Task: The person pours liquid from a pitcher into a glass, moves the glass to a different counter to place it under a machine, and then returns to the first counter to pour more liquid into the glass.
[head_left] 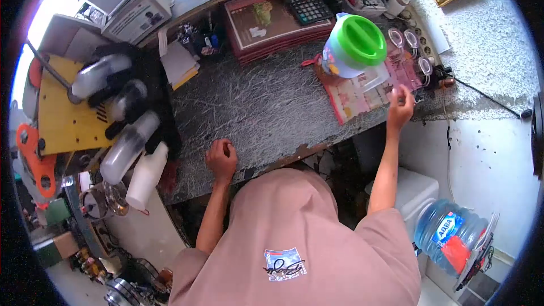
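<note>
My left hand (221, 158) rests at the front edge of the scratched dark worktop (249, 107), its fingers curled in with nothing visible in them. My right hand (400, 107) is over the worktop's right front edge, fingers half bent and apart, with no held thing visible. Just beyond it lies a pink patterned mat (360, 101). A pitcher with a green lid (361, 39) stands on the mat's far part. Close to the right hand is a clear flat piece (374, 77). Several small round-topped clear items (412, 38) are at the mat's right.
Clear and white bottles (130, 139) jut out at the left beside a yellow panel (65, 107). Farther back are a calculator (309, 7) on a reddish box (283, 48), papers (180, 63) and a small bin (362, 0). A large water bottle (453, 232) lies at the lower right.
</note>
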